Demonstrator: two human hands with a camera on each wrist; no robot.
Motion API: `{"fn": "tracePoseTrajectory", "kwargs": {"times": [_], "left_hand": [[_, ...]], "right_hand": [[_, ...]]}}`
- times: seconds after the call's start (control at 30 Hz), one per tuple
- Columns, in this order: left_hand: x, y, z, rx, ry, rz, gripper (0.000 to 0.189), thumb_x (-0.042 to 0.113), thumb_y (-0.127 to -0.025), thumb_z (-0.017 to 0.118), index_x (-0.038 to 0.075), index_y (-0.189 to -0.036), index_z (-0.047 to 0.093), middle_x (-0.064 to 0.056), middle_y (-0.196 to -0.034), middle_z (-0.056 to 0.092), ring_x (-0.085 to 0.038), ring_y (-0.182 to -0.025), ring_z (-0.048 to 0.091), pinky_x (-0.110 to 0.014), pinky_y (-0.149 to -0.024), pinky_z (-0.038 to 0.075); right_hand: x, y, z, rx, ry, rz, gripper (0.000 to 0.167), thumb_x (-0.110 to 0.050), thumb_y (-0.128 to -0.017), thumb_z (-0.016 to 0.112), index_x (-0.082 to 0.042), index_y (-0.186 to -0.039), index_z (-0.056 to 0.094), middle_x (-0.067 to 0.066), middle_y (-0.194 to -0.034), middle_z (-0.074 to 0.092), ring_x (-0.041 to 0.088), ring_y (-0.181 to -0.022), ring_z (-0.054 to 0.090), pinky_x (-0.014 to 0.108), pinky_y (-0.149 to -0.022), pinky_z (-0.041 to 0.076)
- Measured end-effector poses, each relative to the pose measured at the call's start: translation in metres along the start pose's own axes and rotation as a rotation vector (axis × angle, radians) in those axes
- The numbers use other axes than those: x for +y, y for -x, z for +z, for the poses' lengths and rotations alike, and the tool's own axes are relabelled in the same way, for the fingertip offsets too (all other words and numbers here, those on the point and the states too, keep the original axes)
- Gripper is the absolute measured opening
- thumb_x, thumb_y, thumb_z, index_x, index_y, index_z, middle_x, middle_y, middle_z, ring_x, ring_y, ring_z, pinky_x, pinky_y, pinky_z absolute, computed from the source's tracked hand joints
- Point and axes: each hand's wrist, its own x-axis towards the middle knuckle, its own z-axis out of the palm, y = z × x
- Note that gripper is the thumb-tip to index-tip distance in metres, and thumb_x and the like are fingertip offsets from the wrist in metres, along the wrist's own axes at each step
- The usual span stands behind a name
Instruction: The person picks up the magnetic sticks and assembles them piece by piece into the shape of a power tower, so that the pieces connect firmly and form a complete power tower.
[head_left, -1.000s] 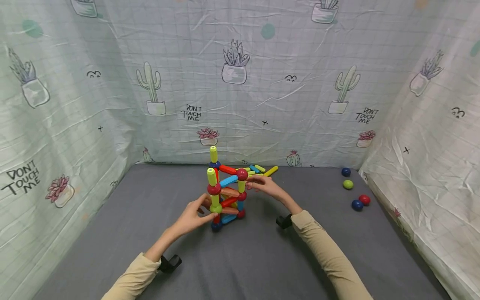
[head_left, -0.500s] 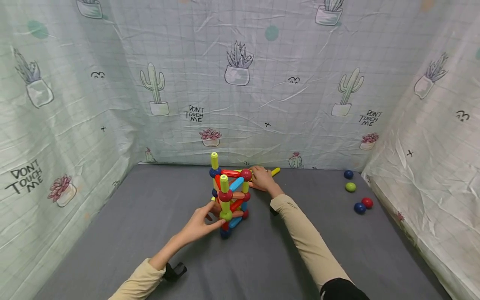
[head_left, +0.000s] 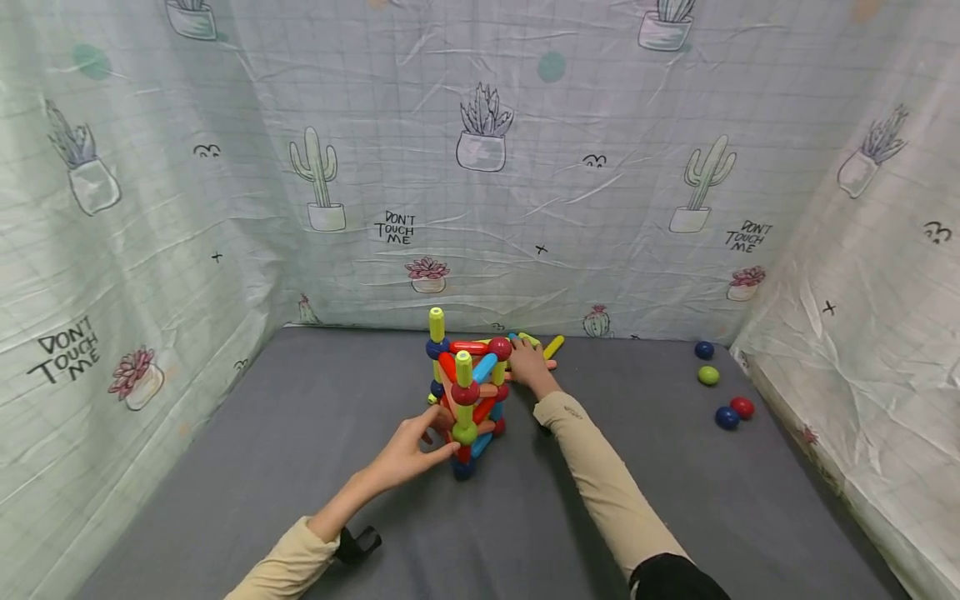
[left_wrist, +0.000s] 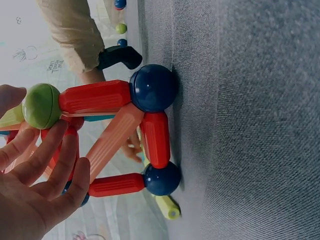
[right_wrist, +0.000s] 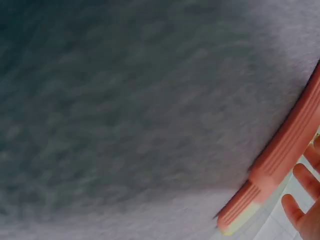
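A tower of magnetic sticks and balls (head_left: 486,368) stands upright on the grey cloth, in red, blue, salmon and yellow-green. My left hand (head_left: 411,450) holds its near column at the green ball (left_wrist: 41,106), thumb on one side and fingers reaching behind. Two yellow-green sticks point up from its top. My right hand (head_left: 528,365) reaches down behind the tower, over loose magnetic sticks (head_left: 553,346). In the right wrist view, its loosely bent fingers (right_wrist: 306,182) are beside curved salmon sticks (right_wrist: 287,142) and appear to grip nothing. The hand's underside is partly hidden.
Several loose balls, among them a green ball (head_left: 708,376) and a red ball (head_left: 742,407), lie at the right of the grey cloth (head_left: 315,383). A printed curtain (head_left: 555,192) hangs behind and at both sides.
My right hand has moved from beside the tower back to the loose sticks. The tower has turned, its near column shifting right and nearer, with my left hand still on it.
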Motion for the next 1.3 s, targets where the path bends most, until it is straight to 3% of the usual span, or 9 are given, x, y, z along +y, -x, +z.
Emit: {"fn": "tracePoseTrajectory", "kwargs": {"times": [0.13, 0.27, 0.5, 0.6, 0.7, 0.8, 0.93, 1.1, 1.3], "left_hand": [[0.000, -0.001, -0.001, -0.023, 0.005, -0.007, 0.025, 0.028, -0.083, 0.062, 0.017, -0.102, 0.050, 0.004, -0.088, 0.061, -0.015, -0.076, 0.058, -0.032, -0.063, 0.048], [0.001, -0.001, -0.003, -0.033, 0.003, -0.030, 0.023, 0.029, -0.083, 0.062, 0.018, -0.100, 0.051, 0.005, -0.088, 0.061, -0.010, -0.076, 0.057, -0.033, -0.065, 0.048], [0.001, -0.002, -0.003, -0.032, -0.017, -0.057, 0.023, 0.026, -0.082, 0.063, 0.018, -0.099, 0.051, 0.005, -0.088, 0.061, -0.006, -0.075, 0.056, -0.032, -0.064, 0.048], [0.001, -0.003, -0.002, -0.020, -0.022, -0.053, 0.023, 0.027, -0.083, 0.063, 0.017, -0.100, 0.051, 0.004, -0.088, 0.061, -0.004, -0.074, 0.055, -0.031, -0.063, 0.048], [0.002, -0.004, 0.000, -0.006, -0.024, -0.038, 0.023, 0.027, -0.083, 0.062, 0.015, -0.100, 0.051, 0.003, -0.087, 0.062, -0.006, -0.074, 0.056, -0.031, -0.062, 0.048], [0.002, -0.004, 0.003, 0.010, -0.024, -0.032, 0.023, 0.027, -0.083, 0.062, 0.014, -0.099, 0.051, 0.002, -0.086, 0.061, -0.008, -0.073, 0.057, -0.030, -0.061, 0.048], [0.004, -0.006, 0.007, 0.025, -0.028, -0.038, 0.022, 0.026, -0.084, 0.062, 0.013, -0.098, 0.051, 0.001, -0.085, 0.061, -0.011, -0.073, 0.057, -0.030, -0.061, 0.048], [0.007, -0.011, 0.013, 0.040, -0.011, -0.037, 0.021, 0.023, -0.084, 0.061, 0.013, -0.099, 0.052, -0.001, -0.087, 0.062, -0.013, -0.074, 0.059, -0.034, -0.062, 0.049], [0.011, -0.015, 0.021, 0.029, -0.001, -0.014, 0.021, 0.022, -0.085, 0.061, 0.012, -0.101, 0.052, -0.002, -0.091, 0.062, -0.013, -0.076, 0.060, -0.033, -0.062, 0.050]], "right_hand": [[-0.022, 0.047, -0.055, -0.003, -0.011, 0.002, 0.016, -0.008, -0.087, 0.055, -0.004, -0.100, 0.063, 0.018, -0.125, 0.047, 0.037, -0.121, 0.037, 0.057, -0.097, 0.029], [-0.017, 0.056, -0.060, 0.014, -0.007, -0.027, 0.024, -0.010, -0.091, 0.048, -0.007, -0.114, 0.054, 0.014, -0.119, 0.055, 0.035, -0.119, 0.041, 0.053, -0.097, 0.032], [-0.005, 0.045, -0.053, -0.012, -0.054, -0.013, 0.022, -0.007, -0.087, 0.055, -0.009, -0.108, 0.060, 0.018, -0.116, 0.049, 0.035, -0.111, 0.040, 0.055, -0.092, 0.036], [0.003, 0.038, -0.042, 0.149, -0.155, -0.033, 0.022, -0.013, -0.091, 0.048, -0.009, -0.111, 0.057, 0.013, -0.111, 0.049, 0.027, -0.104, 0.044, 0.043, -0.087, 0.038], [0.019, 0.024, -0.024, 0.369, -0.433, -0.144, 0.027, -0.027, -0.094, 0.042, -0.010, -0.114, 0.048, 0.010, -0.106, 0.052, 0.020, -0.090, 0.050, 0.030, -0.075, 0.040], [0.015, 0.038, -0.051, 0.434, -0.761, -0.220, 0.034, -0.030, -0.093, 0.044, -0.007, -0.118, 0.043, 0.014, -0.105, 0.055, 0.022, -0.087, 0.055, 0.029, -0.069, 0.044], [-0.021, 0.098, -0.143, 0.379, -1.053, -0.220, 0.037, -0.011, -0.092, 0.047, 0.001, -0.127, 0.040, 0.027, -0.114, 0.053, 0.033, -0.099, 0.054, 0.034, -0.075, 0.048], [-0.039, 0.139, -0.199, 0.367, -1.084, -0.329, 0.036, -0.002, -0.091, 0.045, 0.004, -0.126, 0.043, 0.026, -0.113, 0.053, 0.033, -0.100, 0.053, 0.027, -0.078, 0.047], [-0.038, 0.140, -0.194, 0.393, -0.956, -0.379, 0.037, -0.007, -0.090, 0.049, -0.003, -0.126, 0.046, 0.020, -0.113, 0.055, 0.028, -0.098, 0.057, 0.036, -0.080, 0.047]]}}
